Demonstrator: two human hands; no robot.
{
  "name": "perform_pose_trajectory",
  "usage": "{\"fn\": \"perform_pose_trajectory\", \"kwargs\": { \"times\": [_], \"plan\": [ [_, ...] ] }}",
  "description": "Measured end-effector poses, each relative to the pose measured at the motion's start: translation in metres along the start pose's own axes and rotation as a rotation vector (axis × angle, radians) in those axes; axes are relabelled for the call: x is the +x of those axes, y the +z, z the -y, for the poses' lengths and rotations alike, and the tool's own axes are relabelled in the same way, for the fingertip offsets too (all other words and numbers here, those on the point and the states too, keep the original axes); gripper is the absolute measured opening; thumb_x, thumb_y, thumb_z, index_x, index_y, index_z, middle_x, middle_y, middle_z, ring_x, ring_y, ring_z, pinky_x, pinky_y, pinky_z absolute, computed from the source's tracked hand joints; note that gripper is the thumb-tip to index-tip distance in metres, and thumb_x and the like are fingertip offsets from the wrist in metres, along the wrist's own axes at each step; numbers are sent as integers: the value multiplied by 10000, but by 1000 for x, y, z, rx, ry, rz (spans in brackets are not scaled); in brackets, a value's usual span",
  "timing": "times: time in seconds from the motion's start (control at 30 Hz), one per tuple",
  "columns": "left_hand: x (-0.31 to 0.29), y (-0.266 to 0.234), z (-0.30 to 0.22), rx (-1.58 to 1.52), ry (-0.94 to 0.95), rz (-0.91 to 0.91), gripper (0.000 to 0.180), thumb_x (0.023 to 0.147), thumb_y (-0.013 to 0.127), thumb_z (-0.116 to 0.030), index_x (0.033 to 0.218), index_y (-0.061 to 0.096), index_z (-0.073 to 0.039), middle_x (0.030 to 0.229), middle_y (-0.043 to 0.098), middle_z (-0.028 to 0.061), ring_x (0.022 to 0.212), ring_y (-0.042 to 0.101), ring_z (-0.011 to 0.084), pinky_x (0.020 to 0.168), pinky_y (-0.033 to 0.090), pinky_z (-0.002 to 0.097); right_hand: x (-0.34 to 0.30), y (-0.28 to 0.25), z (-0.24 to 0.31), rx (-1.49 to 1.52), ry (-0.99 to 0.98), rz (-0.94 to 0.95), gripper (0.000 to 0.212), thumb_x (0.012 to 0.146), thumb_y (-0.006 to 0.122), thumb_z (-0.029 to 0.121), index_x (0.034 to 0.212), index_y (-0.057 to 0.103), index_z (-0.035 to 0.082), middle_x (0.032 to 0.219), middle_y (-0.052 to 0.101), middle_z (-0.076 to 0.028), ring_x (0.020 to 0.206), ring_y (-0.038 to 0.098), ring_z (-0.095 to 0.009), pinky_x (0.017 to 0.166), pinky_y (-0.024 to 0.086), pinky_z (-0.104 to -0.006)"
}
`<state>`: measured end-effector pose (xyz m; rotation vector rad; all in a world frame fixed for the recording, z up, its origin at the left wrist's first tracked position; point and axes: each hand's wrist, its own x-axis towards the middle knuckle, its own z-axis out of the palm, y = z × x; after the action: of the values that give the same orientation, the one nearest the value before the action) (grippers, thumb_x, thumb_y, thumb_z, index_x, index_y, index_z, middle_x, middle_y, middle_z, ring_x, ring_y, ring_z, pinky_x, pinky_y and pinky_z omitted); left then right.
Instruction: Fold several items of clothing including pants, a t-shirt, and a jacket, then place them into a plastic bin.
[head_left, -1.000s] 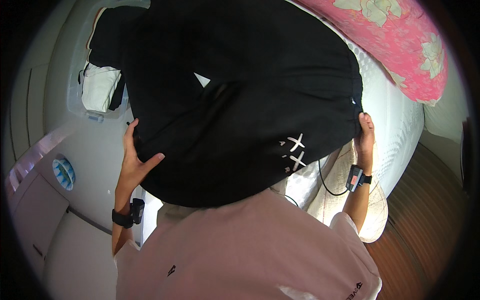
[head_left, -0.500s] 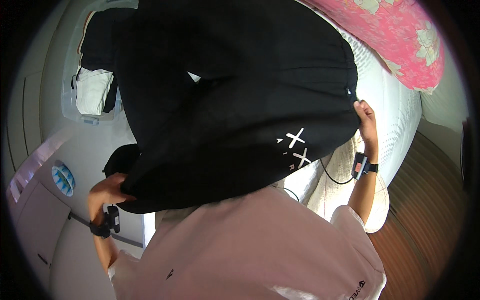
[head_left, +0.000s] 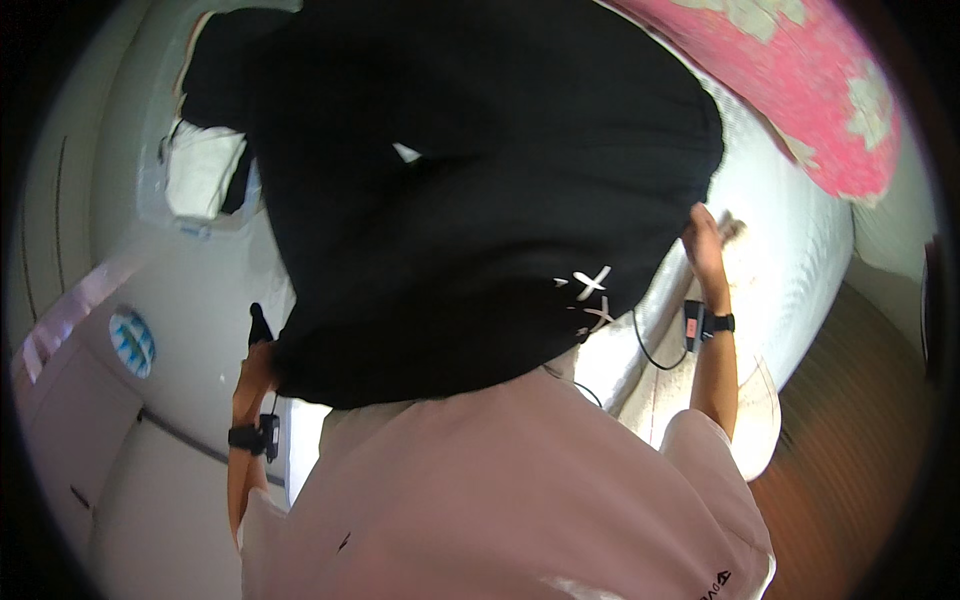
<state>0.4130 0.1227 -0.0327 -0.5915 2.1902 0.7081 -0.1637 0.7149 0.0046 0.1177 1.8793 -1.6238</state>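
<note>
A pair of black sweatpants (head_left: 480, 210) lies spread in front of me, the gathered waist end at the right and the legs toward the left. White cross shapes are printed near its lower right edge, and a small light gap shows between the legs. My left hand (head_left: 256, 378) is closed on the fabric at the lower left corner, where some of it bunches up. At the lower right edge, beside the waist, my right hand (head_left: 706, 252) touches the cloth; its fingers are blurred and partly hidden. Each wrist wears a strapped black device.
A clear plastic bin (head_left: 150, 205) holding folded black and white clothes stands at the far left. A pink floral fabric bundle (head_left: 800, 90) lies at the far right on a white bed surface (head_left: 800, 260). Left of my left hand is a round blue-patterned object (head_left: 132, 342). A dark cable hangs by my right wrist.
My left hand has moved right, carrying the leg end inward. My right hand has shifted slightly left, and the waist edge beside it has drawn in. The whole view has shifted a little.
</note>
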Motion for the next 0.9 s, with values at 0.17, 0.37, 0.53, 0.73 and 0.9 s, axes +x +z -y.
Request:
{"fn": "perform_pose_trajectory", "kwargs": {
  "times": [0.17, 0.37, 0.53, 0.73, 0.9],
  "plan": [
    [2, 24, 29, 249, -17, -63, 399, 746, 652, -86, 1122, 540, -9, 1244, 508, 245, 1079, 487, 499, 864, 467, 498, 4, -55, -36, -103, 82, -121, 390, 1026, 375, 316, 1146, 557, -7, 1041, 593, -23, 917, 551, -136, 861, 448, -286],
    [-13, -28, -40, -451, -932, 255, 987, 789, 673, -541, 1422, 241, 81, 1432, 378, 290, 1189, 521, 438, 898, 525, 473, 6, -26, -23, 55, 54, -50, 446, 1027, 366, 282, 1304, 480, -49, 1308, 556, -115, 1182, 541, -202, 1042, 394, -312],
    [-44, 14, 35, -1032, -673, 299, 536, 915, 579, -410, 1242, 534, 12, 1198, 598, 165, 1104, 606, 294, 865, 551, 416, 12, -22, -33, 78, 81, -86, 386, 1002, 438, 290, 1230, 536, -6, 1202, 608, -71, 1051, 593, -157, 927, 458, -288],
    [-37, -14, 27, -1314, -687, -149, 363, 914, 588, -275, 1195, 569, -45, 1104, 632, 67, 986, 610, 212, 886, 499, 353, 25, -25, -43, 59, 13, 1, 383, 1001, 435, 254, 1283, 510, 5, 1214, 598, -107, 1061, 589, -208, 939, 463, -339],
    [-40, -53, 64, -1663, -490, -673, 346, 813, 671, -95, 1134, 590, 4, 1067, 645, 62, 977, 602, 187, 840, 473, 306, 31, -55, -62, 135, 77, 1, 454, 1014, 396, 300, 1346, 450, -5, 1310, 543, -121, 1147, 561, -234, 993, 449, -352]
  ]
}}
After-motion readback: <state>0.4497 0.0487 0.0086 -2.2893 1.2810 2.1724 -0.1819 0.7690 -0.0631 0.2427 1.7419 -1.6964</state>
